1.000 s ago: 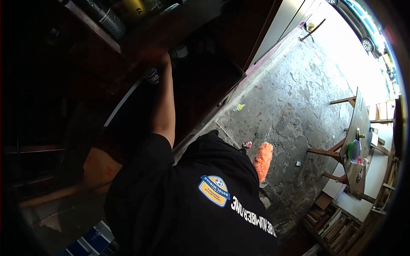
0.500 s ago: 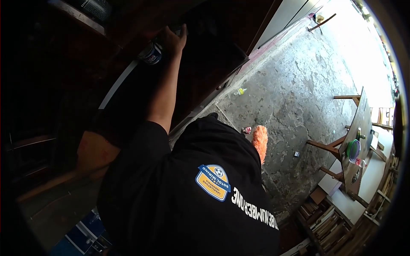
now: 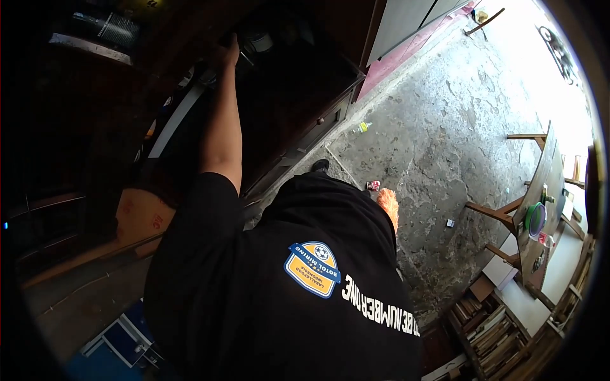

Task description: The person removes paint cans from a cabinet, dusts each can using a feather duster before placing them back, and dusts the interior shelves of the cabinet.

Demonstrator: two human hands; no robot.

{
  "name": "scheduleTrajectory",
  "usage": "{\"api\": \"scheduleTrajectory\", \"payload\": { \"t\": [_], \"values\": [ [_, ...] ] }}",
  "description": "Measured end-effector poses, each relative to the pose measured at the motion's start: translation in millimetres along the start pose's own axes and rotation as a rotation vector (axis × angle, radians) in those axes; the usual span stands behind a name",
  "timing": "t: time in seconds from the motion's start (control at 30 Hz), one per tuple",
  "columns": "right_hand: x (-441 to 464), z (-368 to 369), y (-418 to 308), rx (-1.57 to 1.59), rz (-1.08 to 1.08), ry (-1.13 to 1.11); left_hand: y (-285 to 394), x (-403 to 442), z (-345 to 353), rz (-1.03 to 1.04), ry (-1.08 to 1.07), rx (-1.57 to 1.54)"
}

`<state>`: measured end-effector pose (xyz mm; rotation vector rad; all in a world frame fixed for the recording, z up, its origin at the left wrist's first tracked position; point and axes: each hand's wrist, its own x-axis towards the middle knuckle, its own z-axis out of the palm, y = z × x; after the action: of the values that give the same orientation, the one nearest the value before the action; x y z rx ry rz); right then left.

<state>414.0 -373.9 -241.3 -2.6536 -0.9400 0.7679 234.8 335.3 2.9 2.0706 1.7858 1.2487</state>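
Observation:
My left hand (image 3: 230, 54) reaches into a dark wooden cabinet (image 3: 286, 114). Its fingers are in deep shadow, so I cannot make out whether they hold anything. Just right of the hand is a can (image 3: 260, 42) with a pale side, partly lost in the dark. A pale shelf edge (image 3: 176, 122) runs below and left of the hand. An orange fluffy duster (image 3: 388, 206) sticks out past the right side of my black shirt (image 3: 305, 216). My right hand is out of view, and the duster's handle is hidden.
A dark container with printed text (image 3: 117, 30) stands at upper left. On the concrete floor (image 3: 432, 133) lie a bottle (image 3: 363, 127), a red packet (image 3: 373, 185) and a small white box (image 3: 450, 223). A wooden table (image 3: 532, 197) with a green-rimmed basin (image 3: 535, 220) stands right.
My left hand has moved left and slightly up inside the cabinet. The blue-labelled can that showed beside it is no longer clearly visible. The duster has dropped slightly lower in view.

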Motion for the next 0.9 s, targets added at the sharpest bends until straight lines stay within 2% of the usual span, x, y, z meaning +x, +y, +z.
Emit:
{"api": "scheduleTrajectory", "payload": {
  "t": [0.07,0.1,0.17,0.2,0.27,0.33,0.4,0.47,0.5,0.53,0.57,0.67,0.77,0.87,0.9],
  "values": [
    [-0.1,-3.3,6.4,-0.015,-0.019,0.014,-0.7,4.5,-5.1,0.164,-0.039,0.17],
    [-0.2,-5.1,8.9,-0.024,-0.028,0.019,-0.4,2.0,-7.7,0.166,-0.041,0.173],
    [-0.9,-9.1,12.5,-0.039,-0.048,0.031,-1.1,-2.8,-15.7,0.084,-0.125,-0.028],
    [-1.3,-11.0,13.8,-0.044,-0.058,0.038,-8.8,-6.3,-15.2,0.09,-0.124,-0.025],
    [-2.3,-15.1,14.6,-0.053,-0.078,0.057,-22.7,-17.8,-15.7,0.107,-0.085,-0.221],
    [-13.3,-38.3,-3.0,-0.054,-0.09,0.07,-9.6,-55.4,-40.0,0.02,-0.246,-0.41],
    [-15.8,-52.3,-26.4,-0.043,-0.106,0.087,-36.7,-94.4,-37.7,0.153,-0.237,-0.159],
    [-19.4,-63.4,-44.7,-0.033,-0.112,0.106,-69.9,-126.6,-33.0,0.017,-0.15,-0.095],
    [-22.2,-68.1,-52.7,-0.031,-0.112,0.114,-83.1,-134.8,-28.8,0.02,-0.153,-0.099],
    [-24.8,-72.6,-60.3,-0.03,-0.114,0.121,-96.0,-140.5,-24.1,-0.181,-0.045,-0.013],
    [-25.8,-72.9,-64.0,-0.03,-0.117,0.127,-102.5,-139.6,-21.4,-0.383,0.065,0.075],
    [-27.8,-72.4,-75.6,-0.029,-0.126,0.143,-126.9,-108.3,-18.7,-0.325,-0.048,0.044],
    [-31.8,-70.1,-90.8,-0.025,-0.115,0.164,-135.3,-78.6,-3.0,-0.312,-0.01,-0.115],
    [-33.3,-65.5,-99.8,-0.027,-0.095,0.188,-112.0,-50.8,1.5,-0.262,-0.05,-0.157],
    [-33.7,-65.1,-101.6,-0.031,-0.09,0.196,-85.1,-44.4,-5.3,-0.264,-0.061,-0.164]
  ]
}}
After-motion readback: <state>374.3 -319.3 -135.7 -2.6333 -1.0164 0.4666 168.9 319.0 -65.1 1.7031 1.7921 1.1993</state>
